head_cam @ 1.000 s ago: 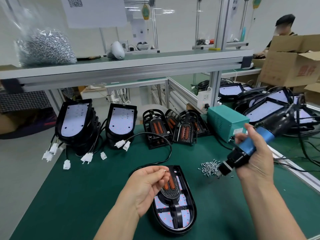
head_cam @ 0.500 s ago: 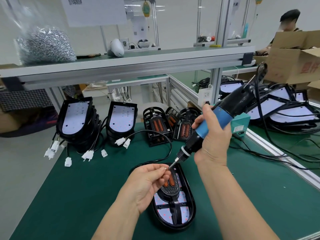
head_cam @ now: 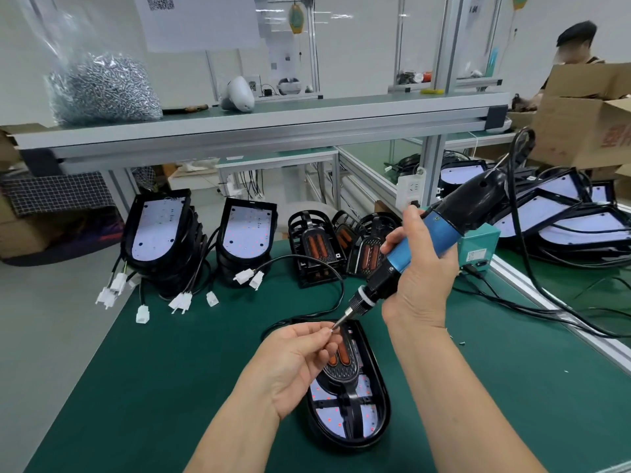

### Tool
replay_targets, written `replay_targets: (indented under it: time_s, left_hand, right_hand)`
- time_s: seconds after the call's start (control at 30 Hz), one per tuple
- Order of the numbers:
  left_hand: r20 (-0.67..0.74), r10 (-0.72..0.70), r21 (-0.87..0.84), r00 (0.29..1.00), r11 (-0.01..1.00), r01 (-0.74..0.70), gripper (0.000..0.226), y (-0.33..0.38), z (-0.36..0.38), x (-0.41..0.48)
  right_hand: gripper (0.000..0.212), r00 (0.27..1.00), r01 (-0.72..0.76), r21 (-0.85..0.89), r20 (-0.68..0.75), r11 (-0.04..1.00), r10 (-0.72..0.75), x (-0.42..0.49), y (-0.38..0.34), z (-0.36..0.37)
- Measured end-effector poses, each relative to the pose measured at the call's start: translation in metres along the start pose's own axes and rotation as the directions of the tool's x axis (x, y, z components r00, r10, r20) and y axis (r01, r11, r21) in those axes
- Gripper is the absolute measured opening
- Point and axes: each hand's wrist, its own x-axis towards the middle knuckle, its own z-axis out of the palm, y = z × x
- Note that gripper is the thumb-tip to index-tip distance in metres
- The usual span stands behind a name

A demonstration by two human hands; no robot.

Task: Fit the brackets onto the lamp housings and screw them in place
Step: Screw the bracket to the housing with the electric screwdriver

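A black oval lamp housing [head_cam: 377, 409] lies flat on the green mat in front of me. A black bracket [head_cam: 343, 368] with two orange strips sits inside it. My left hand [head_cam: 293, 363] hovers over the housing's left side and pinches a small screw [head_cam: 330, 330] between thumb and fingertips. My right hand [head_cam: 418, 281] grips a blue and black electric screwdriver [head_cam: 423, 247], tilted down to the left. Its bit tip touches the screw. Spare brackets [head_cam: 316, 250] stand at the back of the mat.
Stacks of housings [head_cam: 155, 233] with white plug leads stand at back left. More housings [head_cam: 560, 213] pile up at right behind a teal power box [head_cam: 478, 244]. A bag of screws [head_cam: 102, 87] sits on the shelf. The screwdriver cable [head_cam: 532, 268] trails right. A person stands at far right.
My right hand swung the screwdriver from the right, by the loose screws, over to my left hand. Its bit now meets the screw that my left hand holds.
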Motion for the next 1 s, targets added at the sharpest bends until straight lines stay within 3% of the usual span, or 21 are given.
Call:
replay_targets:
  time_s: [0.2,0.33,0.5,0.67,1.0]
  left_hand:
    - [-0.033,0.002,-0.110,0.999,0.994,-0.006,0.012,-0.001,0.000,-0.001]
    - [-0.089,0.129,-0.130,0.988,0.982,-0.140,0.014,-0.006,0.007,-0.003]
    - [-0.163,0.229,-0.158,0.960,0.954,-0.254,0.015,-0.015,0.018,-0.004]
    - [-0.175,0.232,-0.210,0.957,0.941,-0.266,0.014,-0.018,0.019,-0.003]
    - [-0.178,0.247,-0.247,0.953,0.926,-0.286,0.013,-0.020,0.022,-0.005]
  right_hand:
    - [0.020,0.999,-0.018,-0.001,-0.031,1.000,0.018,-0.001,0.001,-0.002]
    - [0.030,0.993,-0.007,0.003,-0.117,1.000,0.008,-0.001,0.003,-0.001]
    - [0.025,0.982,0.023,-0.011,-0.189,1.000,-0.024,0.000,0.005,0.000]
    - [0.038,0.977,0.025,-0.037,-0.210,0.999,-0.032,-0.001,0.007,0.000]
    - [0.028,0.976,0.023,-0.029,-0.214,0.999,-0.029,-0.001,0.007,-0.002]
